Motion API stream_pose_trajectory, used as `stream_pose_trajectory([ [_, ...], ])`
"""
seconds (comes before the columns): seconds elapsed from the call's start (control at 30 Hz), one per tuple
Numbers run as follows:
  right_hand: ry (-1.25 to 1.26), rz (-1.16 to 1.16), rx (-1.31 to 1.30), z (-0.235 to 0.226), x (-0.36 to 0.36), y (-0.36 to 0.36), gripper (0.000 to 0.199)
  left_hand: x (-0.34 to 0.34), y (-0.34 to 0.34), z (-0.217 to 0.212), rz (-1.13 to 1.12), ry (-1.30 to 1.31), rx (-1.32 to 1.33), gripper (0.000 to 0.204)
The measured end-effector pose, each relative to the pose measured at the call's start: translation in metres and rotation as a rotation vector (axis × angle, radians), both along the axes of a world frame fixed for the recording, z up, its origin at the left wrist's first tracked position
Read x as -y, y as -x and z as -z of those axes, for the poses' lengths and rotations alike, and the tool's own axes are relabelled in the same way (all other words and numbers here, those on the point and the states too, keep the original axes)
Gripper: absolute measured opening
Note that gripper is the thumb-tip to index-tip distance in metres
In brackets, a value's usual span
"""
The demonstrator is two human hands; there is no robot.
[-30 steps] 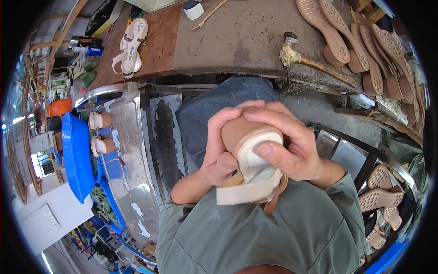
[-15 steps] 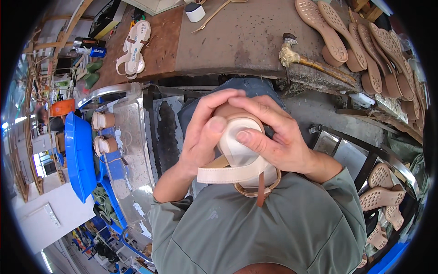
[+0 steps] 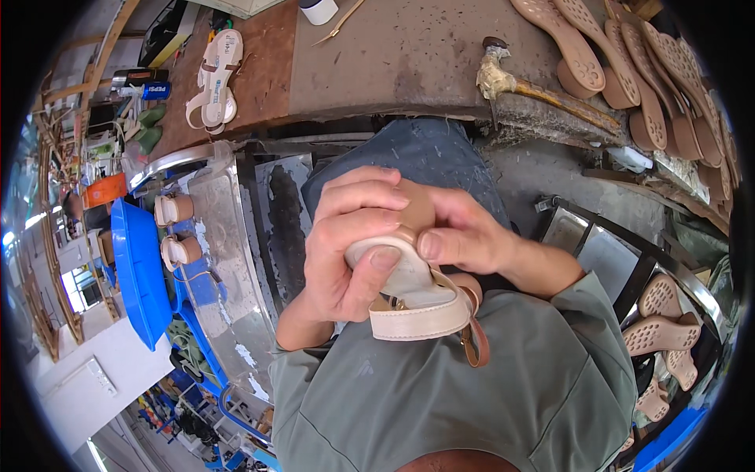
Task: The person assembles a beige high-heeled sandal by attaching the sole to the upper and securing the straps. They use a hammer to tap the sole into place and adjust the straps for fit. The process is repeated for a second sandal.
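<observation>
A cream sandal (image 3: 418,318) with a tan block heel (image 3: 418,211) is held in front of my chest, heel end away from me. The strap with cream stitching and a thin brown strap with a buckle hang toward my shirt. My left hand (image 3: 351,240) wraps the heel end from the left, its thumb pressed on the pale insole. From the right, my right hand (image 3: 469,234) grips the heel, with its thumb at the sole's edge by the heel. Its other fingers are partly hidden behind the heel.
Ahead is a workbench (image 3: 385,71) with a hammer (image 3: 550,98), a finished-looking sandal (image 3: 218,82), a white jar (image 3: 318,11) and several tan heeled soles (image 3: 562,47). More soles (image 3: 662,334) lie on a rack at right. At left are a blue tray (image 3: 140,275) and sandals (image 3: 181,250).
The sandal has turned and tilted, so more of the tan heel and the hanging strap show. My left fingers now curl over the heel, and my right hand has shifted to its side.
</observation>
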State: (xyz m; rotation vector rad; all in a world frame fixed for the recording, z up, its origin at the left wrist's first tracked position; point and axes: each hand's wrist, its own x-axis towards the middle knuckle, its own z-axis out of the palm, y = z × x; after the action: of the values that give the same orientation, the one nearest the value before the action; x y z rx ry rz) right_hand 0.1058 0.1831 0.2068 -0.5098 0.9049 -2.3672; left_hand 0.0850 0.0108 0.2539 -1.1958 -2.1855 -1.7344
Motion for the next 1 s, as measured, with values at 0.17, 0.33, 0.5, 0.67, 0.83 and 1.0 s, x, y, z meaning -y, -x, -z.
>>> stream_pose_trajectory([
  [0.17,-0.07,0.183,-0.083,0.017,0.008,-0.008,0.056,-0.004,0.004,0.009,-0.029,-0.071,0.068,0.022],
  [0.33,-0.101,0.213,-0.139,0.022,0.007,-0.005,0.055,-0.005,0.006,0.011,0.001,-0.044,0.072,0.022],
  [0.5,0.178,-0.109,0.349,0.006,-0.009,0.014,0.035,-0.013,0.006,0.007,-0.005,0.095,0.069,0.027],
  [0.67,-0.106,0.193,0.041,-0.003,-0.012,0.009,0.049,-0.017,0.015,0.011,0.091,0.036,0.096,0.032],
  [0.83,-0.241,0.416,-0.184,-0.016,-0.03,0.024,0.069,-0.021,0.017,0.004,0.076,0.062,0.291,0.045],
  [1.0,-0.246,0.585,-0.066,-0.029,-0.041,0.013,0.052,-0.004,-0.027,0.012,0.154,-0.408,0.961,0.063],
])
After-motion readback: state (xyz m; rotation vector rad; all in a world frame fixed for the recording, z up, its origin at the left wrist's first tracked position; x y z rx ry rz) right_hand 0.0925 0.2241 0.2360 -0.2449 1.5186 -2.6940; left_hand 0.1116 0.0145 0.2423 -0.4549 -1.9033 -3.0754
